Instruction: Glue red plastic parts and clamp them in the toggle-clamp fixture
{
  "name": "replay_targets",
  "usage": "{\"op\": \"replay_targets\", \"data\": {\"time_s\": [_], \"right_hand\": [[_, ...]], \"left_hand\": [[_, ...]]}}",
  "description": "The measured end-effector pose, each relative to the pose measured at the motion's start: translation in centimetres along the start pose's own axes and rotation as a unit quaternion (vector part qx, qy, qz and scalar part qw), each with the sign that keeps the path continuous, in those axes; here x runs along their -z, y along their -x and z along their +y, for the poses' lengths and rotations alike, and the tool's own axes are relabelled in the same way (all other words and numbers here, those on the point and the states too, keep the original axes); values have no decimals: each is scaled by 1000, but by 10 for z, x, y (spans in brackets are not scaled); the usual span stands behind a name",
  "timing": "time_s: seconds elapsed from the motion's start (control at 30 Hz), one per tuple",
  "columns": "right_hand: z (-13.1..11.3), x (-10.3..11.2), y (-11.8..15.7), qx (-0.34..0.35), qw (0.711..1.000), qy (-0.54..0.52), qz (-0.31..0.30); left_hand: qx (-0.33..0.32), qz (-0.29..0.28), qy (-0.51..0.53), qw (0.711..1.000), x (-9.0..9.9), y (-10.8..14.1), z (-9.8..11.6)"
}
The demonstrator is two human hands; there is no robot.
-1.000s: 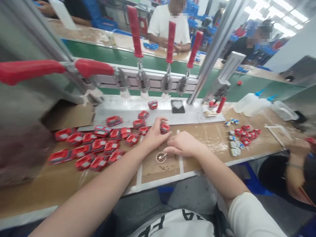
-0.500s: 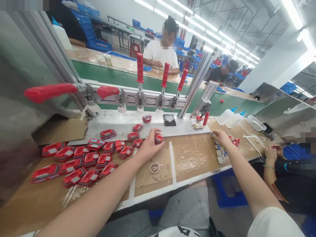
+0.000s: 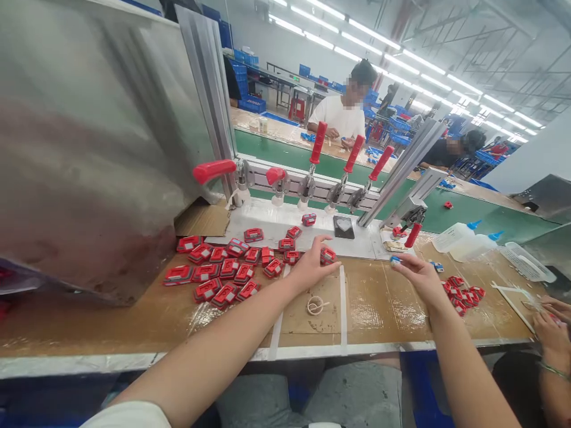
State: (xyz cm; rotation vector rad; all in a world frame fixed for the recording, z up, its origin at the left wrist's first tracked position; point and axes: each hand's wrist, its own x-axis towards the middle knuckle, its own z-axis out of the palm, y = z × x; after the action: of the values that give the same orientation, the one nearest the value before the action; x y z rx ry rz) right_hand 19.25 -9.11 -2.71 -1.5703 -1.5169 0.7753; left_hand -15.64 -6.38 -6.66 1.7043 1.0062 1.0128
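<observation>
My left hand (image 3: 310, 264) is closed around a red and grey plastic part (image 3: 328, 255), with thumb and fingers on either side, just above the board's front edge. My right hand (image 3: 419, 276) pinches a small blue and white piece (image 3: 395, 261) between thumb and fingertips, apart from the left hand. More blue and white pieces (image 3: 437, 267) show partly behind my right hand. Several similar red and grey parts (image 3: 229, 267) lie left of my left hand. A small cup (image 3: 314, 305) with a stick in it sits on cardboard below my left hand.
Behind the hands stands a metal frame with red-handled toggle clamps (image 3: 319, 142). A dark block with a heart shape (image 3: 343, 227) lies on the white board. To the right are a red pile (image 3: 461, 295), bottles (image 3: 475, 246) and a co-worker's hands (image 3: 551, 324). A metal panel (image 3: 89, 148) rises left.
The view has swung to the left. My right hand has moved a little nearer my left hand with the small piece. The left hand still holds the red and grey part.
</observation>
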Motion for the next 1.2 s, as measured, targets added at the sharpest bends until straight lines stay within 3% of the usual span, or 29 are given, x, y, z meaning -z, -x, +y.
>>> {"op": "replay_targets", "data": {"time_s": [0.07, 0.13, 0.2, 0.3, 0.5, 0.73, 0.97, 1.2], "right_hand": [[-16, -44, 8, 3, 981, -194, -16], [-28, -86, 8, 19, 954, -297, -32], [-36, -118, 1, 41, 940, -336, -47], [-42, -145, -11, 70, 941, -325, -63], [-54, -144, -7, 130, 959, -233, -92], [-69, -157, 15, 111, 981, -151, 53], [-70, -176, 23, 165, 981, -25, 94], [-66, -186, 24, 182, 977, 15, 113]], "left_hand": [[-9, -2, 21, 1000, 2, 1, 3], [-21, -6, 49, 999, 3, 3, 6], [-31, -19, 80, 996, 4, 5, 9], [-42, -45, 106, 992, 5, 8, 10], [-75, -39, 43, 995, 2, 7, 1], [-155, 34, -174, 972, -5, 3, -9], [-128, 40, -273, 953, -7, 4, -12], [-93, 47, -308, 946, -3, 4, -6]]}}
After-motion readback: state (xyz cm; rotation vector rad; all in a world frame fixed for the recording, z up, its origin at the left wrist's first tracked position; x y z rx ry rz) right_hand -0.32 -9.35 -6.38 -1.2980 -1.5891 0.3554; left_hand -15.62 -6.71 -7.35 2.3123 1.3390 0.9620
